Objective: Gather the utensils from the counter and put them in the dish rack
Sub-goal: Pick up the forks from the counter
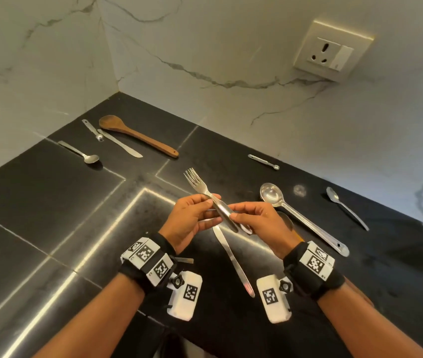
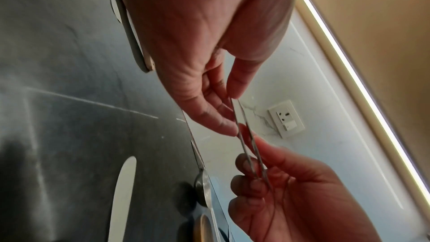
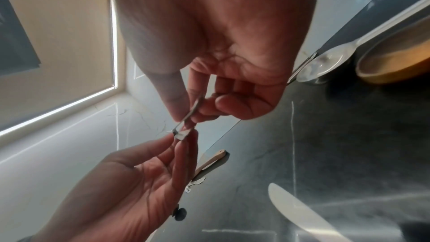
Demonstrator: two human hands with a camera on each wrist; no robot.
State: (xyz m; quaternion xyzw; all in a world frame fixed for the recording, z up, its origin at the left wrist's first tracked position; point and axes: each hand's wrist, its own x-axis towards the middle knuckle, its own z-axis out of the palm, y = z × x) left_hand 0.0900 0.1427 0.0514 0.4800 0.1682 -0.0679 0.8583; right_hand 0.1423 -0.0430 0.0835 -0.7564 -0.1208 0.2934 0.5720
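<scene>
While both hands meet above the black bench [image 1: 50, 192], the left hand [image 1: 189, 218] and the right hand [image 1: 262, 223] each pinch the handle end of a steel fork [image 1: 206, 195], its tines pointing up and away from the grip. In the left wrist view a second thin steel piece lies beside the fork between the same fingers [image 2: 216, 115]; what it is cannot be told. Directly below the grip a butter knife [image 1: 233, 262] lies flat. Right of the grip rest a long ladle [image 1: 303, 218] and a teaspoon [image 1: 347, 208]; beyond it, a tiny measuring spoon [image 1: 263, 161]. Far left of the grip lie a wooden spatula [image 1: 138, 135], another knife [image 1: 120, 143], a spoon [image 1: 81, 152] and a small scoop [image 1: 91, 130]. No container shows.
</scene>
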